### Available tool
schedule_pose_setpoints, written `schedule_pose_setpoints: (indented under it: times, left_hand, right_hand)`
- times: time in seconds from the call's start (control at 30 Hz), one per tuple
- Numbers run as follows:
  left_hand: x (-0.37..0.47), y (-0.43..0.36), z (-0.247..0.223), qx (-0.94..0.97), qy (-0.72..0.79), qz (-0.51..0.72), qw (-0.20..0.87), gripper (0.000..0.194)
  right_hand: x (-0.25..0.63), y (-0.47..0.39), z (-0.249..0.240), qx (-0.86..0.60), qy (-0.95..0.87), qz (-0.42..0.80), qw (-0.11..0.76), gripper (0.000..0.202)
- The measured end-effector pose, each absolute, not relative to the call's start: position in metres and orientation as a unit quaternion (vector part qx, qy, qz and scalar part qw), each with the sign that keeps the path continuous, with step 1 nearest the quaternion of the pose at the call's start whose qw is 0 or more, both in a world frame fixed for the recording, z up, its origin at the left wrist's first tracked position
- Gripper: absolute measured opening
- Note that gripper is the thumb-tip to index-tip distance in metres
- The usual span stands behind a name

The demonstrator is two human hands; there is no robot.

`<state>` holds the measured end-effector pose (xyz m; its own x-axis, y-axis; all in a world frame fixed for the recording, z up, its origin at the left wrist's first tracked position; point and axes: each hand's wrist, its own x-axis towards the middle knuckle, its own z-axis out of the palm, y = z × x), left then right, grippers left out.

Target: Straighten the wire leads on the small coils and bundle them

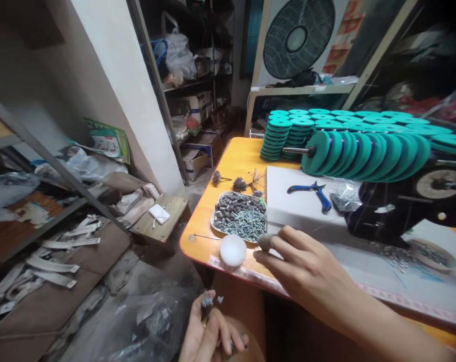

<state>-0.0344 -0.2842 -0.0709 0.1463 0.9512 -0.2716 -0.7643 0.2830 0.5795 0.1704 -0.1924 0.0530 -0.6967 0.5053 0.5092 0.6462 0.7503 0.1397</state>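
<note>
- The white shallow tray with rounded corners (pixel 213 219) sits near the front corner of the yellow-orange table (pixel 207 203); I'll place everything else by it.
- In the back and left of the tray are stubby brownish-grey pieces (pixel 230 206); in its front right part lie thin, bluish-green pieces with a yellowish sheen (pixel 249 224).
- The right hand (pixel 307 266) hangs at the tray's front right corner, fingers loosely bent, thumb and forefinger slightly parted, a greyish cover (pixel 266 242) over the forefinger's tip. From here I can't tell whether it pinches anything.
- The left hand (pixel 209 334) is below the tray, past the table edge, palm up with fingers curled inward; small bluish-grey bits (pixel 207 301) sit bunched at its fingertips, and darker things in its palm are too blurred to name.
- Just in front of the tray stands a smooth, white, round-topped object (pixel 233 250).
- Behind the tray lie dried, spiky brown seed heads (pixel 239 184).
- Right of the tray, on a pale grey sheet (pixel 281 201), I see blue-handled pliers (pixel 318 189) and a clear plastic bag of small pieces (pixel 347 196).
- Farther right and back, teal discs (pixel 364 153) line a metal rod (pixel 298 150).
</note>
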Motion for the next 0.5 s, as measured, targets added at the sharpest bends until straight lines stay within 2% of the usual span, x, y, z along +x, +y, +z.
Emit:
schedule_pose_setpoints:
  times: [0.13, 0.3, 0.37, 0.5]
  left_hand:
    - [-0.033, -0.284, -0.055, 0.194, 0.323, 0.586, 0.718, 0.025]
    - [-0.019, -0.286, -0.043, 0.214, 0.324, 0.572, 0.722, 0.02]
    - [-0.008, -0.288, -0.036, 0.213, 0.311, 0.582, 0.72, 0.022]
    - [0.017, -0.29, -0.013, 0.213, 0.299, 0.608, 0.704, 0.02]
  right_hand:
    - [0.167, -0.195, 0.046, -0.356, -0.883, -0.164, 0.257, 0.021]
    - [0.173, -0.212, 0.039, -0.377, -0.878, -0.123, 0.269, 0.028]
    - [0.181, -0.228, 0.04, -0.403, -0.859, -0.057, 0.311, 0.024]
    - [0.191, -0.26, 0.045, -0.42, -0.795, 0.152, 0.411, 0.012]
